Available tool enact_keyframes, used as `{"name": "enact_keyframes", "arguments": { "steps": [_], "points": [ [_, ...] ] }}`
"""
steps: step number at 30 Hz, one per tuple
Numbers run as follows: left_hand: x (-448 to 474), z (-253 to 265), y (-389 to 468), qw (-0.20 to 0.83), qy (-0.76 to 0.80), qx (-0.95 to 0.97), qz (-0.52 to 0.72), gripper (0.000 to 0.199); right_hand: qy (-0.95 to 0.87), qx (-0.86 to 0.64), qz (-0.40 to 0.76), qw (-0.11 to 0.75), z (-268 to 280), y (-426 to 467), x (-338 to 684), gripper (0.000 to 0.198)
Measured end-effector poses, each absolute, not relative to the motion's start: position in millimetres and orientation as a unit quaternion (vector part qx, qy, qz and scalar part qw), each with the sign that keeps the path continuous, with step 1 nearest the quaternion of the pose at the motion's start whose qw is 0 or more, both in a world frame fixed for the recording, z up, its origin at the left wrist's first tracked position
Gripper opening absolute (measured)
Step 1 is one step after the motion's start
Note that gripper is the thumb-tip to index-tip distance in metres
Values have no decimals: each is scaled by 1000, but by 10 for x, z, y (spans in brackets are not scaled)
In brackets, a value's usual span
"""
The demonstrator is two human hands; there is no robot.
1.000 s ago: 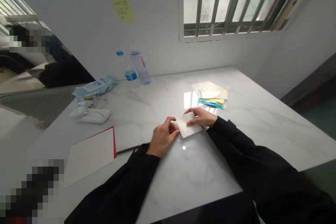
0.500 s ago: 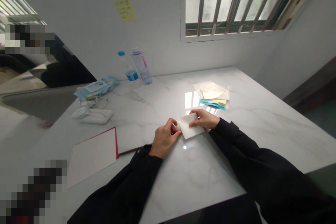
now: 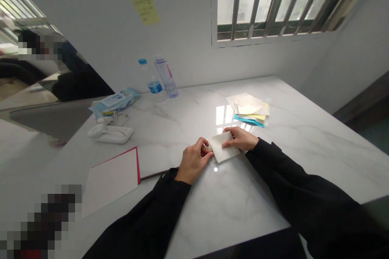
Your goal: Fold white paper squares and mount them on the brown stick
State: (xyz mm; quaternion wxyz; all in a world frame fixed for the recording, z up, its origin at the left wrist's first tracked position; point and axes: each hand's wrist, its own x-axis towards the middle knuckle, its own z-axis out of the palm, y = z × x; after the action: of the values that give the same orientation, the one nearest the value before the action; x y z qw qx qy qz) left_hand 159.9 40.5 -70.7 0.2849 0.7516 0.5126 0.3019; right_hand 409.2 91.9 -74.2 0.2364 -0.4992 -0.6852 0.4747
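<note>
Between my two hands is a small folded piece of off-white paper [image 3: 221,149], held just over the white marbled table [image 3: 194,206]. My left hand [image 3: 196,158] pinches its left edge between thumb and curled fingers. At the other side, my right hand [image 3: 241,138] grips the paper with the thumb on top and the fingers behind it. Beyond my right hand lies a loose pile of papers [image 3: 251,105], cream on top with yellow and blue sheets below.
Left of my hands lies a white sheet with a red edge [image 3: 112,182], beside a dark strip [image 3: 158,174]. Farther back are a white device [image 3: 112,133], a blue wipes pack [image 3: 117,101] and two plastic bottles [image 3: 155,87]. A person [image 3: 73,68] is at the far left.
The whole view has shifted slightly, so everything sits a little farther right. Both hands keep their hold on the folded paper, with hardly any movement between them.
</note>
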Motion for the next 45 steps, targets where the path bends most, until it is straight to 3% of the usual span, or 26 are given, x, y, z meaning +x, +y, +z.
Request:
{"name": "enact_keyframes", "arguments": {
  "steps": [15,45],
  "points": [
    [1595,-720,397,287,503,753,311,23,-644,-489,530,256,-790,929,4122,47],
    [1607,-711,390,299,518,736,316,30,-610,-488,565,265,-720,904,4080,48]
  ]
}}
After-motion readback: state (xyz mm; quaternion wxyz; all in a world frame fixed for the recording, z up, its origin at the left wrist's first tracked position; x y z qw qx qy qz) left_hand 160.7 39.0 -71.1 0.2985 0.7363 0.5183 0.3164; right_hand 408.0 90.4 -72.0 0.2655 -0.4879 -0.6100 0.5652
